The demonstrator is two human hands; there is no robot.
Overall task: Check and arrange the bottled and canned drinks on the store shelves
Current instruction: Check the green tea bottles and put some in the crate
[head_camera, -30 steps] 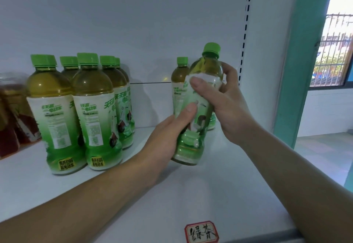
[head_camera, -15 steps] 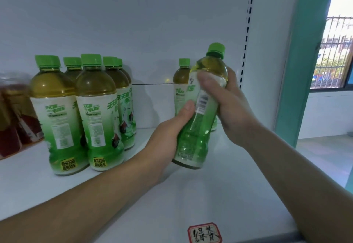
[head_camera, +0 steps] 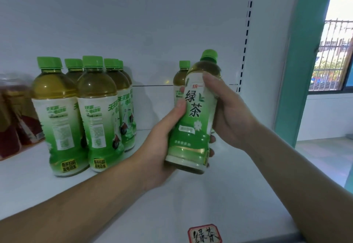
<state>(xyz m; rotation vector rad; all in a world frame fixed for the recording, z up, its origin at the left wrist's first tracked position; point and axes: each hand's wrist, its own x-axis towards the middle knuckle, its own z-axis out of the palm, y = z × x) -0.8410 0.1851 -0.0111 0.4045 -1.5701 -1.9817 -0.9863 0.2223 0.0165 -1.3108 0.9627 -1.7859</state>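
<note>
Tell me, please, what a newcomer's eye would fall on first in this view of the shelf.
First comes the green tea bottle, held tilted above the white shelf at centre frame, label facing the camera, gripped low by the left hand and high by the right hand. Next come the cluster of green-capped bottles standing at the left and the handwritten red-bordered tag on the shelf's front edge.

A shop: identical green-capped plastic tea bottles grouped on a white shelf, seemingly metal, with a red-bordered handwritten label at its edge.
</note>
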